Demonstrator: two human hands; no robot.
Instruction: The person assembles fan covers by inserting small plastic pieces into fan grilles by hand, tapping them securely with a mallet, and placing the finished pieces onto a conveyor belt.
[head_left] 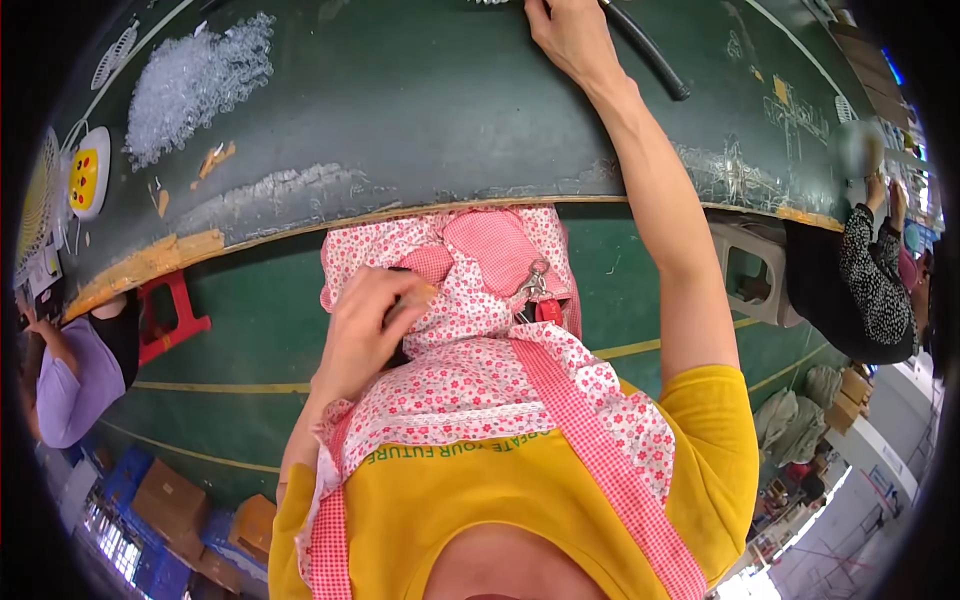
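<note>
My right hand (575, 40) reaches far out over the dark green table (420, 130). The top edge of the picture cuts off its fingers, so any hold is hidden. Beside it lies a curved black rod-like handle (652, 55); contact with the hand cannot be made out. Over my lap, my left hand (370, 315) is closed, thumb and fingertips curled together in front of the pink flowered apron (480, 385). Anything between those fingers is too small to see. Right of it, a metal snap hook (533, 280) and a red tag (548, 311) hang on the apron.
A heap of small clear plastic pieces (195, 85) lies on the table's left, near a yellow-and-white device (88, 175). A red stool (170, 318) and a grey stool (750, 270) stand below the edge. People sit at far left (75, 390) and far right (860, 285).
</note>
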